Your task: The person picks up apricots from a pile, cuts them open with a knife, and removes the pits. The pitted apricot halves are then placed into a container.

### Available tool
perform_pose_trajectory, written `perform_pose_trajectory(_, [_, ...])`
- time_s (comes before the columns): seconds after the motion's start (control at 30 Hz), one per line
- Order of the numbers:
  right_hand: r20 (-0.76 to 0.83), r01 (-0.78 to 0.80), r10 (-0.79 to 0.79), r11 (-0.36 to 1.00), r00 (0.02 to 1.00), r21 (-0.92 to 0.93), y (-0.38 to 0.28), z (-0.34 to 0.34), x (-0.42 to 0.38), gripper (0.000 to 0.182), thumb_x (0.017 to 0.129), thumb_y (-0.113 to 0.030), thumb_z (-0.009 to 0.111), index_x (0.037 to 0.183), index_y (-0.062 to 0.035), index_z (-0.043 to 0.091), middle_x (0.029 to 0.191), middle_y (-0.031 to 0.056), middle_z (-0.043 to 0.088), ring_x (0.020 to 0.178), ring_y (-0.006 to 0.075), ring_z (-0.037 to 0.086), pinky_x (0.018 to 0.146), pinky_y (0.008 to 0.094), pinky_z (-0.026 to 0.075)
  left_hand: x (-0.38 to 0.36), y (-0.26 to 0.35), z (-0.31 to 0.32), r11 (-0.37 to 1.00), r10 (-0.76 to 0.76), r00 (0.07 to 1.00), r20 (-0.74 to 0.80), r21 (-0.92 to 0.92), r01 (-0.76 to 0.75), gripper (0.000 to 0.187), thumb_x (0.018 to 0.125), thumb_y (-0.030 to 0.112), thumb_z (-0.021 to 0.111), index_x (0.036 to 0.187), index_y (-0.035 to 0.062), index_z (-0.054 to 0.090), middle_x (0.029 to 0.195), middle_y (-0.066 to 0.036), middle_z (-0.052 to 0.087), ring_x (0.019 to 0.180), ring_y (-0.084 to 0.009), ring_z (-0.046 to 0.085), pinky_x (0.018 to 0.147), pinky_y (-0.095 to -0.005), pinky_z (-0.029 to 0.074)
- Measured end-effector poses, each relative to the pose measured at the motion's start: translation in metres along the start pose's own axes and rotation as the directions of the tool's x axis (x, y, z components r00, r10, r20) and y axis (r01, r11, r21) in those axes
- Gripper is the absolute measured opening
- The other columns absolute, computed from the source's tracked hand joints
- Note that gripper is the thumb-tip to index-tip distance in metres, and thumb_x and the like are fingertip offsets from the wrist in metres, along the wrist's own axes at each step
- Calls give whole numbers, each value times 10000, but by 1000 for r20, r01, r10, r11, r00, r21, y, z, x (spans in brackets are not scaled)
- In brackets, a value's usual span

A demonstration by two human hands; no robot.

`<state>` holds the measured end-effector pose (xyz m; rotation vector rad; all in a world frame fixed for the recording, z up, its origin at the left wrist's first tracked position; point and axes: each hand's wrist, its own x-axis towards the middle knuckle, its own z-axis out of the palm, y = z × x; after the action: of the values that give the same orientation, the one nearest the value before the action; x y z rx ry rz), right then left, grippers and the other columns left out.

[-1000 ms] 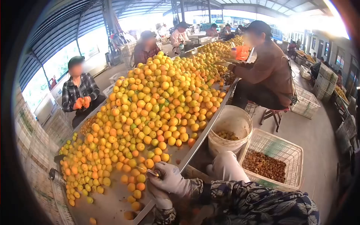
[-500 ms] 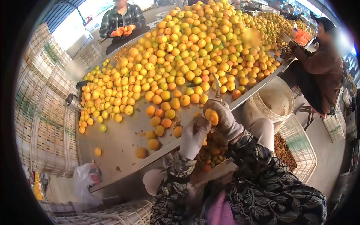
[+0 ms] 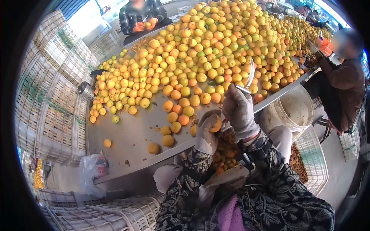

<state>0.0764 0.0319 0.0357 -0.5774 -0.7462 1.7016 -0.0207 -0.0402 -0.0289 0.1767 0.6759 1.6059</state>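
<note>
My left hand (image 3: 207, 134), in a pale, stained glove, is closed on an orange apricot (image 3: 216, 124) just past the table edge. The apricot looks cut, though fingers hide part of it. Close by on the right, my gloved right hand (image 3: 239, 111) makes a fist round a knife (image 3: 251, 74). Its curved blade points up and away, with a metal band at the fist; the handle is mostly hidden. Beyond both hands, a large heap of yellow-orange apricots (image 3: 216, 46) covers much of the metal table (image 3: 127, 140). Below them, orange fruit pieces (image 3: 222, 158) lie between my knees.
A white bucket (image 3: 295, 107) and a crate (image 3: 314, 163) holding brown pits stand at right. Stacked crates (image 3: 58, 104) rise at left, near a metal flask (image 3: 86, 90) and a plastic bag (image 3: 89, 167). Co-workers sit at far left (image 3: 140, 17) and right (image 3: 343, 81).
My right hand has lifted away from my left, turning the blade upward. The apricot that was between both hands now sits in my left hand. The whole view has shifted slightly.
</note>
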Motion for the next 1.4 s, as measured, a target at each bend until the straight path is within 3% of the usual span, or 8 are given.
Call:
perform_pose_trajectory(0.07, [1,28,-28,999,1000,-18,-1,7,4,226,932,-183,597,758,-47,550,466,-22,399,336,76,319,323,239,233,10,-6,-9,683,379,872,309,543,-489,184,916,171,541,1047,55,597,926,-32,599,825,-142,618,663,-284,531])
perform_pose_trajectory(0.17, [88,123,-122,992,989,-3,-6,15,5,198,910,-160,617,770,-33,560,471,-13,420,340,80,345,330,236,246,-10,10,5,518,316,914,256,760,-392,204,937,206,513,1045,57,601,921,-39,595,777,-156,630,598,-282,520])
perform_pose_trajectory(0.57, [21,255,-260,922,965,-291,18,37,-11,137,848,-96,695,800,-5,606,601,-5,557,422,63,482,375,221,360,16,-9,-23,58,495,781,380,883,-466,213,951,210,548,1035,29,622,874,-25,601,807,-102,592,629,-245,495])
perform_pose_trajectory(0.63, [31,135,-132,948,991,-288,20,48,-25,103,846,-62,687,835,11,616,646,-11,565,498,47,512,436,214,404,21,-19,-27,374,525,813,250,791,-485,224,956,196,544,1050,6,618,913,-36,618,811,-100,593,643,-244,496])
perform_pose_trajectory(0.73, [229,320,-232,795,945,-515,39,38,-19,125,840,-74,698,856,24,622,681,-23,574,625,23,515,530,198,400,18,-21,-6,615,520,848,101,645,-453,256,966,170,538,1057,-58,610,952,-62,644,789,-102,599,679,-249,499])
perform_pose_trajectory(0.83, [137,295,-262,868,955,-400,48,34,-4,106,844,-115,682,811,-30,628,646,-35,558,533,48,494,463,222,380,1,-19,66,-4,850,512,-122,971,239,247,951,172,574,924,-61,652,802,-40,648,670,-87,572,599,-231,460])
perform_pose_trajectory(0.93, [-231,-49,48,999,972,2,22,56,-6,156,877,-193,648,862,-46,601,556,-54,465,431,83,413,410,235,316,12,-3,-11,484,620,780,80,744,-461,274,945,195,592,834,-44,668,717,-12,632,614,-71,545,551,-223,426])
perform_pose_trajectory(1.4, [-163,-135,165,974,973,179,41,26,21,210,892,-191,611,749,-79,506,496,-38,360,380,69,318,366,236,237,22,7,-8,842,439,876,-199,432,-323,325,965,251,580,781,-13,624,687,17,566,638,-62,495,581,-219,404])
